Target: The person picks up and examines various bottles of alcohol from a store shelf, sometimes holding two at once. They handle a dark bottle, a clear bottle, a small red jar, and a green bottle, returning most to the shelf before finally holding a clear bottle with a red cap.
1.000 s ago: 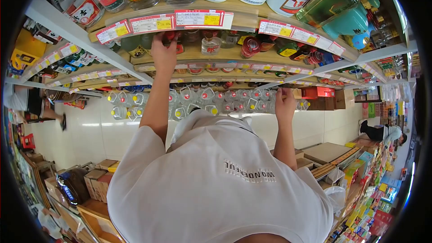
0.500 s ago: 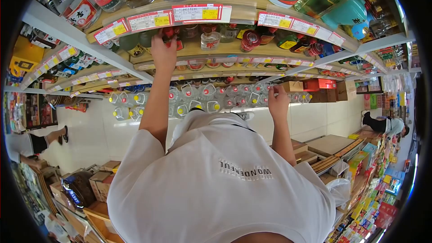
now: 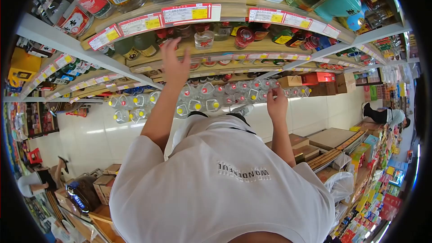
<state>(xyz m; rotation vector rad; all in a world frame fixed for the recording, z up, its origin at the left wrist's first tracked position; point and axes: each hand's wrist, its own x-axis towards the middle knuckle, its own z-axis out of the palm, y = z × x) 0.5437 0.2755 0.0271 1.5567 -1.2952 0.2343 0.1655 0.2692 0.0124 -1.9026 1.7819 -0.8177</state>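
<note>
The left hand (image 3: 175,65) is spread open and holds nothing, its fingertips just below the small clear glass bottles with red caps (image 3: 203,39) on the wooden shelf (image 3: 234,49). These look rigid, smooth and breakable, probably light; the body below the cap seems the best grip. The right hand (image 3: 276,101) curls by the clear plastic jugs with yellow caps (image 3: 211,104); its grip cannot be told. The red-and-yellow price tags (image 3: 186,14) are too small to read. The white T-shirt (image 3: 216,198) reads "WONDERFUL".
</note>
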